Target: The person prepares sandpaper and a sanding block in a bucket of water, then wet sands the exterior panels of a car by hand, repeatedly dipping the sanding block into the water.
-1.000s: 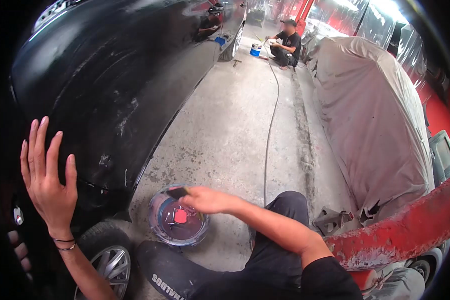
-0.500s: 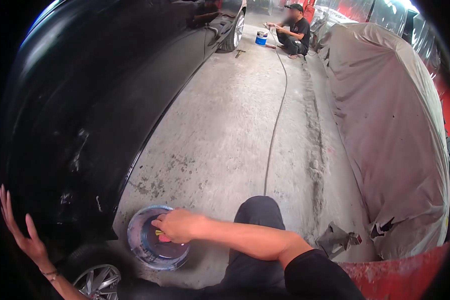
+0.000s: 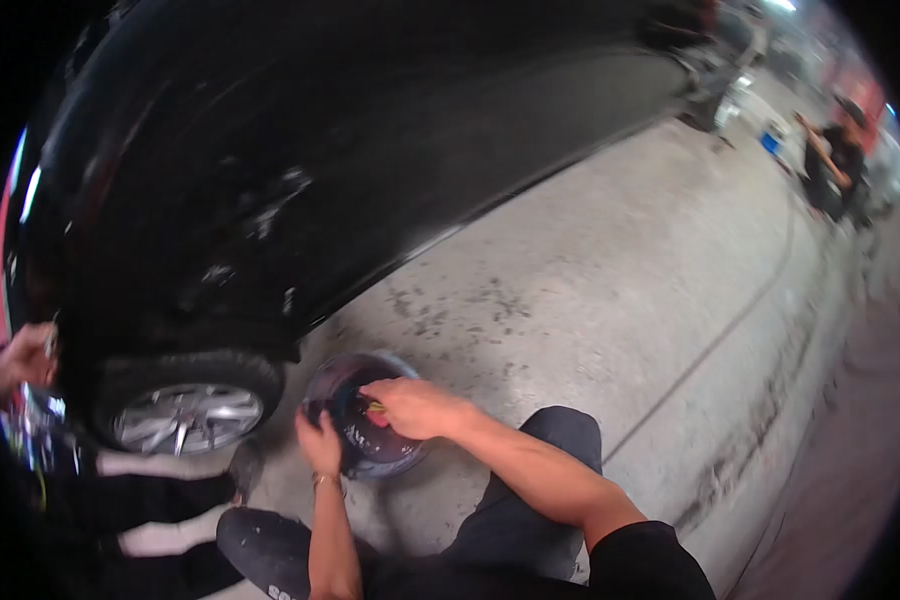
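A dark plastic bucket [image 3: 410, 462] stands on the floor in front of my knees, with dark wet liquid and some froth inside. My right hand [image 3: 410, 405] reaches over its rim, its fingers closed around a small yellow and pink-red piece [image 3: 378, 415] whose kind I cannot make out. At the bucket's left rim is my left hand [image 3: 320, 445], thumb and fingers apart and nothing visible in them; whether it touches the rim is unclear. Beside the bucket rises the black car [image 3: 390, 170], whitish marks on its panel.
A car wheel [image 3: 188, 415] with silver spokes is left of the bucket. Another person's hand [image 3: 30, 360] is near the car at far left, their legs [image 3: 150, 505] below. A person [image 3: 838, 160] squats at the far right beside a blue-and-white pail [image 3: 771, 140]. A hose [image 3: 710, 350] crosses the floor.
My left hand has come from beside the car panel to the bucket's left rim. My right hand stays in the bucket. The view has swung left and tilted, bringing another person's hand and legs into sight.
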A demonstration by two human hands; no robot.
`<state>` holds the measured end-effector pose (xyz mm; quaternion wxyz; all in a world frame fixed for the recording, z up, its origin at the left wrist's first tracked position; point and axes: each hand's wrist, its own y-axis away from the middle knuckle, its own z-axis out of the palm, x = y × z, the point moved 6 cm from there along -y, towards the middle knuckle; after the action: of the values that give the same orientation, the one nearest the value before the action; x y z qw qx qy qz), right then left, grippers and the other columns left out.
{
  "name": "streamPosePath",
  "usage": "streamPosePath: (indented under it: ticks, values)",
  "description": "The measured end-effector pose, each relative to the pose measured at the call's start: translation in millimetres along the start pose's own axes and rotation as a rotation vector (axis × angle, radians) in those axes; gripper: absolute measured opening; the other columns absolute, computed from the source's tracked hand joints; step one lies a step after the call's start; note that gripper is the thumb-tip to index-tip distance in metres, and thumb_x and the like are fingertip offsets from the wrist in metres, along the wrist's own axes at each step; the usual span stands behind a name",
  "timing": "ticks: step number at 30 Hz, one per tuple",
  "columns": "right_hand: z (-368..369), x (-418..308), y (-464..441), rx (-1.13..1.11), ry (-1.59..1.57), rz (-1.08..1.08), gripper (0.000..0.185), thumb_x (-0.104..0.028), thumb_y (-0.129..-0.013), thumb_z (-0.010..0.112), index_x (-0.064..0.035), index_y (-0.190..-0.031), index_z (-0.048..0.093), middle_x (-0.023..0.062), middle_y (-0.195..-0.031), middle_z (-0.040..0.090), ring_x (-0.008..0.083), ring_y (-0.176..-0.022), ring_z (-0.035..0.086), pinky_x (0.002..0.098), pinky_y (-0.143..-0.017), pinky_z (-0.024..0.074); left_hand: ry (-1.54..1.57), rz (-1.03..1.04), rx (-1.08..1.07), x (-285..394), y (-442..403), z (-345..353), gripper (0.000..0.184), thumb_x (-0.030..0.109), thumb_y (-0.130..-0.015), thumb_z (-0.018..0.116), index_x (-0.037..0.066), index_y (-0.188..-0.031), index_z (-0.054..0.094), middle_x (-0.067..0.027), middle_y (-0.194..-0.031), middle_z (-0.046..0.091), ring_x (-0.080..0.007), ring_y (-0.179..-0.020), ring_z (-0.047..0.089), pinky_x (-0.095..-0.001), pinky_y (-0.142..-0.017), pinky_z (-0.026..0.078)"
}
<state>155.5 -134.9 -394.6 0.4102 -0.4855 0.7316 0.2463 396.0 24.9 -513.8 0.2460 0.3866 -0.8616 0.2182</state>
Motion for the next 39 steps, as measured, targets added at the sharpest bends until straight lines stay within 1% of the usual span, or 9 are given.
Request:
streamPosePath:
  ticks: [4,9,12,18,25,28,31,34,39]
  values:
    - [24,11,-11,-0.139,0.019,-0.085,0.05,-0.012,-0.097,0.064,0.0036,-0.143,0.059,0.0243,-0.145,0.062,0.0418,-0.132,0.061,0.0478,-0.109,0.0504,-0.113,-0.199,0.002,41,13,-11,0.058,0.017,-0.1,0.066,-0.008,-0.15,0.047,-0.0314,-0.141,0.06,-0.0471,-0.131,0.058,-0.0495,-0.111,0.046]
    - [82,42,-41,-0.236,0.033,-0.138,0.049,-0.015,-0.092,0.057,0.0029,-0.138,0.065,0.023,-0.137,0.069,0.0405,-0.126,0.066,0.0479,-0.107,0.052,-0.223,0.037,0.087,-14,6,8,0.056,0.014,-0.099,0.066,-0.004,-0.149,0.05,-0.0309,-0.144,0.059,-0.0488,-0.132,0.058,-0.0496,-0.112,0.046]
    - [71,41,-48,-0.372,0.16,0.065,0.051,-0.013,-0.09,0.058,-0.0091,-0.139,0.069,0.0207,-0.13,0.073,0.0399,-0.123,0.069,0.0497,-0.104,0.0544,-0.238,-0.004,0.021,-11,-4,4,0.056,0.015,-0.099,0.067,-0.004,-0.149,0.049,-0.032,-0.139,0.062,-0.05,-0.128,0.061,-0.0506,-0.108,0.048]
    - [100,87,-58,-0.342,0.27,0.205,0.028,-0.014,-0.077,0.075,-0.0027,-0.102,0.082,0.0208,-0.107,0.079,0.0378,-0.108,0.076,0.0474,-0.089,0.0605,-0.074,0.027,-0.006,-23,-8,0,0.049,0.017,-0.103,0.065,0.004,-0.148,0.051,-0.0286,-0.132,0.068,-0.0464,-0.121,0.067,-0.0492,-0.101,0.05]
    - [128,116,-25,-0.061,0.296,0.282,0.03,-0.019,-0.073,0.084,-0.006,-0.1,0.082,0.0177,-0.106,0.08,0.0323,-0.104,0.077,0.0481,-0.09,0.0601,-0.037,0.237,-0.088,20,-45,21,0.041,0.034,-0.111,0.055,-0.001,-0.129,0.064,-0.0255,-0.111,0.074,-0.0466,-0.1,0.071,-0.049,-0.088,0.053]
    - [96,114,15,-0.394,0.455,0.339,0.043,-0.022,-0.077,0.082,-0.0044,-0.116,0.078,0.0206,-0.113,0.078,0.0374,-0.108,0.075,0.0559,-0.099,0.0546,-0.185,0.275,-0.34,74,-73,61,0.048,0.041,-0.109,0.058,-0.005,-0.112,0.071,-0.0298,-0.106,0.074,-0.0502,-0.099,0.07,-0.052,-0.085,0.053]
    - [71,126,34,-0.414,0.329,0.5,0.058,-0.025,-0.083,0.079,-0.0028,-0.136,0.07,0.0241,-0.124,0.074,0.0426,-0.12,0.071,0.062,-0.111,0.0459,-0.147,0.302,-0.566,150,-78,90,0.061,0.055,-0.102,0.062,-0.004,-0.109,0.075,-0.0303,-0.106,0.074,-0.0505,-0.101,0.071,-0.0536,-0.085,0.053]
    - [53,168,45,-0.054,0.405,0.513,0.063,-0.022,-0.085,0.076,-0.0038,-0.144,0.064,0.0192,-0.129,0.074,0.0343,-0.121,0.071,0.0498,-0.105,0.053,-0.281,0.435,-0.754,200,-67,129,0.073,0.066,-0.095,0.064,-0.005,-0.109,0.076,-0.0311,-0.106,0.074,-0.0504,-0.104,0.071,-0.0546,-0.087,0.054]
    - [-6,190,73,-0.037,0.454,0.657,0.063,-0.022,-0.089,0.068,-0.0041,-0.149,0.059,0.0209,-0.132,0.072,0.0363,-0.121,0.071,0.0445,-0.103,0.0548,-0.278,0.355,-0.692,213,-56,178,0.075,0.068,-0.092,0.067,-0.005,-0.107,0.077,-0.0333,-0.106,0.074,-0.051,-0.104,0.071,-0.0559,-0.091,0.056]
